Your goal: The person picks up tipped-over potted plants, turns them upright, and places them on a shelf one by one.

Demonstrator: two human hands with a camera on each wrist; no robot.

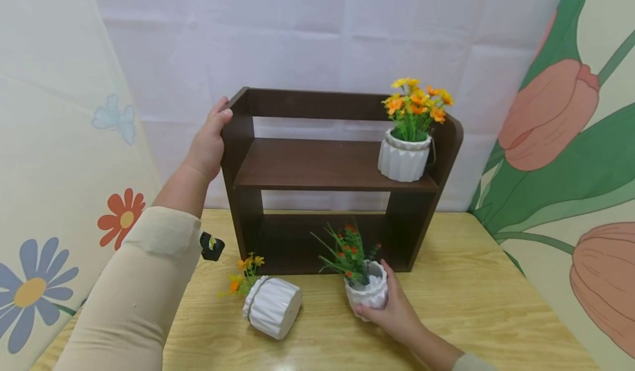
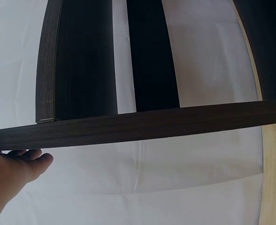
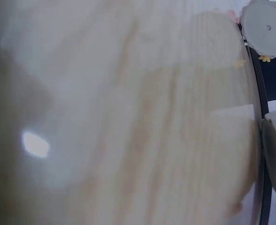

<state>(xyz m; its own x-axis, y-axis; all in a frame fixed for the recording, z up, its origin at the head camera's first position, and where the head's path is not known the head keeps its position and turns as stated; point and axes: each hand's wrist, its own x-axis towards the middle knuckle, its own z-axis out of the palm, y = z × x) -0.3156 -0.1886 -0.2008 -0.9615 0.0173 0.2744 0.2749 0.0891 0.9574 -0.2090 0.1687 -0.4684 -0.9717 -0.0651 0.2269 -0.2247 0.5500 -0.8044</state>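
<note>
Shelf unit (image 1: 317,164) of dark brown wood stands upright at the back of the wooden table (image 1: 471,305), against the white cloth backdrop (image 1: 317,29). We brace it with our left hand (image 1: 208,142), fingers curled round the front edge of its left side panel with the thumb near the top corner; we judge this grip keeps the light unit from shifting. The left wrist view shows only fingertips (image 2: 32,157) below a dark board edge, so the grip is read from the head view.

Our right hand (image 1: 392,313) grips the white ribbed pot with red flowers (image 1: 366,288), fingers wrapped round its lower wall. The pot sits upright on the table, just in front of the lower opening of the shelf unit. Holding it low on the wall leaves the foliage clear.

On the middle shelf, at the right end, a white ribbed pot with orange flowers (image 1: 404,156) stands upright. A second orange-flowered pot (image 1: 272,306) lies tipped on its side on the table, left of the held pot and apart from it.
</note>
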